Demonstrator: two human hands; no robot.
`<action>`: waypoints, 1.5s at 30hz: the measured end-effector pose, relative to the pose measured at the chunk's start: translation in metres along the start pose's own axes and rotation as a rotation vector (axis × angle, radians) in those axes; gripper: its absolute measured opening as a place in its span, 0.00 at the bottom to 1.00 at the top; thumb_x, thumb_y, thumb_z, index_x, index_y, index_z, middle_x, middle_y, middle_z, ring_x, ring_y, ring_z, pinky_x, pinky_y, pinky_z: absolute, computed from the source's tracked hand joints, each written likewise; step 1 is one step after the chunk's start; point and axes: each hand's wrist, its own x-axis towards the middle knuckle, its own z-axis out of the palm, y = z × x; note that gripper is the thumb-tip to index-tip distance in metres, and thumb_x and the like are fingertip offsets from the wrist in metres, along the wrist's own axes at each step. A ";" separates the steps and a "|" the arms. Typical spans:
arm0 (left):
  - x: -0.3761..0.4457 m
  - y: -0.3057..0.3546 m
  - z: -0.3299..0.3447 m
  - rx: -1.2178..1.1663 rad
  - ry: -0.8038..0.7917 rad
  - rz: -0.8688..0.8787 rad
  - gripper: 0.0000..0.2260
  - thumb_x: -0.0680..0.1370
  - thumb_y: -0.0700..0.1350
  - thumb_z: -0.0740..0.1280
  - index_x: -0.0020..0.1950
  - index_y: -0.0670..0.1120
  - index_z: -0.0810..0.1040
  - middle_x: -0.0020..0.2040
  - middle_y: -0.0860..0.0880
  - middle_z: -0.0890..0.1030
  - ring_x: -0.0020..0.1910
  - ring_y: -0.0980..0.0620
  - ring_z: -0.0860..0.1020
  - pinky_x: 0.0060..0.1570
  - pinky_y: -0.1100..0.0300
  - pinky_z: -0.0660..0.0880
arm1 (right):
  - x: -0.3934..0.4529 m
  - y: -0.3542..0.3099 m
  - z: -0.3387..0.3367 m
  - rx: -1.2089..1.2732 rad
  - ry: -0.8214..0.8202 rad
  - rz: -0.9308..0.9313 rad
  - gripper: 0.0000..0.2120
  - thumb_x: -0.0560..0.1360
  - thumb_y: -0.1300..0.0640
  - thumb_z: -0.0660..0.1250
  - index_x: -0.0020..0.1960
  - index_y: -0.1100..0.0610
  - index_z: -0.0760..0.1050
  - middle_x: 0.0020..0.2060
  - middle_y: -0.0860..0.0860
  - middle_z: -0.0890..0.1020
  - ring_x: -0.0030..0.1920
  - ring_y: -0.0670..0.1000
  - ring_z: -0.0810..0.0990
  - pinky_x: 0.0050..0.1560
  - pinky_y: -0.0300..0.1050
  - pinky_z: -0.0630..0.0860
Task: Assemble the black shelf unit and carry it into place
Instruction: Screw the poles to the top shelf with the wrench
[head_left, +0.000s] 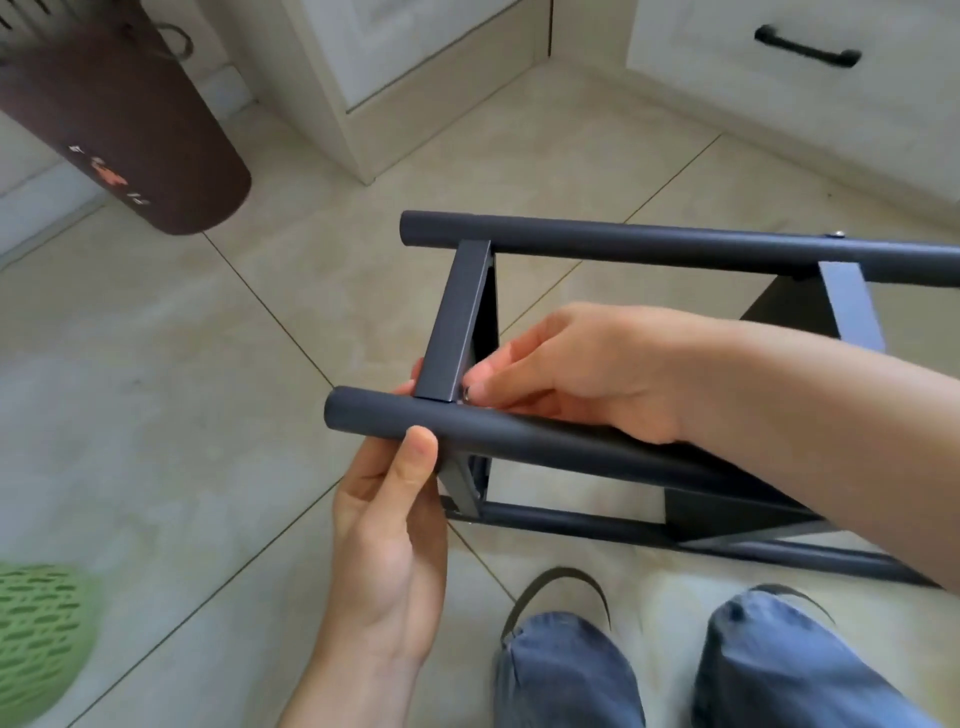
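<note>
While the black shelf frame (649, 249) lies on its side on the tiled floor (156, 389), the left hand (387, 525) grips its near tube (519, 441) and the right hand (587, 364) pinches a small screw (466, 393) at the crossbar (454, 322) joint.

Shelf frame (597, 244) matt black. Floor (156, 364) beige tile, dark grout. Bin (130, 130) brown, orange print. Basket (36, 639) green, perforated. Cabinets (779, 104) cream; handle (805, 49) black. Jeans (566, 675) blue.

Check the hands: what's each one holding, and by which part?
Left hand grips the shelf frame's near round tube close to its free end. Right hand pinches a small silver fastener where the crossbar meets that tube.
</note>
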 end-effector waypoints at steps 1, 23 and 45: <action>0.000 0.000 -0.002 0.001 -0.007 0.005 0.27 0.63 0.56 0.81 0.58 0.46 0.85 0.62 0.44 0.83 0.61 0.49 0.81 0.59 0.62 0.77 | 0.003 0.001 0.001 -0.017 -0.018 0.001 0.02 0.74 0.64 0.72 0.45 0.59 0.83 0.40 0.55 0.86 0.37 0.47 0.84 0.41 0.36 0.82; -0.006 -0.006 -0.028 0.047 -0.012 0.026 0.21 0.64 0.58 0.81 0.55 0.52 0.86 0.52 0.52 0.86 0.54 0.54 0.83 0.57 0.63 0.76 | 0.038 0.018 0.005 0.202 -0.411 0.100 0.08 0.67 0.64 0.69 0.46 0.63 0.79 0.56 0.65 0.81 0.39 0.49 0.80 0.46 0.38 0.81; -0.013 -0.008 -0.036 -0.013 0.007 -0.007 0.22 0.66 0.54 0.80 0.57 0.49 0.84 0.55 0.48 0.85 0.57 0.50 0.82 0.59 0.59 0.76 | 0.034 0.018 0.012 0.090 -0.431 0.231 0.19 0.78 0.62 0.65 0.67 0.66 0.74 0.50 0.58 0.78 0.44 0.50 0.77 0.47 0.39 0.80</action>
